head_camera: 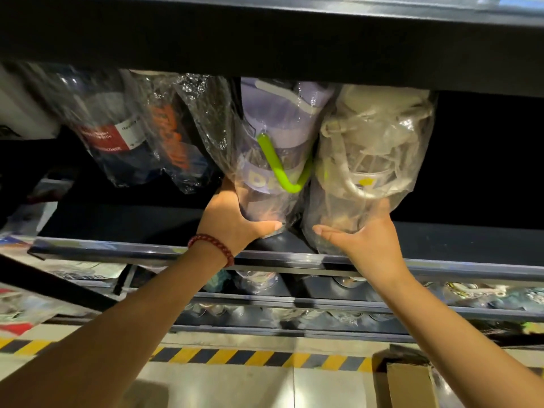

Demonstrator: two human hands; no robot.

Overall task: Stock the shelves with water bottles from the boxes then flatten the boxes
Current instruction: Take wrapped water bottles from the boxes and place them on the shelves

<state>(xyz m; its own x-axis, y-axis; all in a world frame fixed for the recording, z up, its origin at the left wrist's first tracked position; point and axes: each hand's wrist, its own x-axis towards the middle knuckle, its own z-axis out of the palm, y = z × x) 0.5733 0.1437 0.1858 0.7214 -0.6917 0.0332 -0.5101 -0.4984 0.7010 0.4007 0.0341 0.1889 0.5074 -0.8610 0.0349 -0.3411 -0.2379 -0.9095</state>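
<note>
Two water bottles in clear plastic bags stand side by side on a dark shelf (pixel 441 245). The purple bottle (pixel 273 134) has a lime-green strap. My left hand (pixel 232 219), with a red bead bracelet on the wrist, grips its base, thumb curled round the front. Beside it stands the cream-white bottle (pixel 374 142) with a pale strap. My right hand (pixel 365 231) holds the base of that one, thumb out to the left and fingers behind the bag.
More bagged bottles (pixel 117 128) stand to the left on the same shelf. A black shelf board (pixel 265 33) hangs close above. Lower shelves (pixel 323 298) hold more bagged goods. A cardboard box (pixel 409 381) sits on the floor by yellow-black tape (pixel 250 357).
</note>
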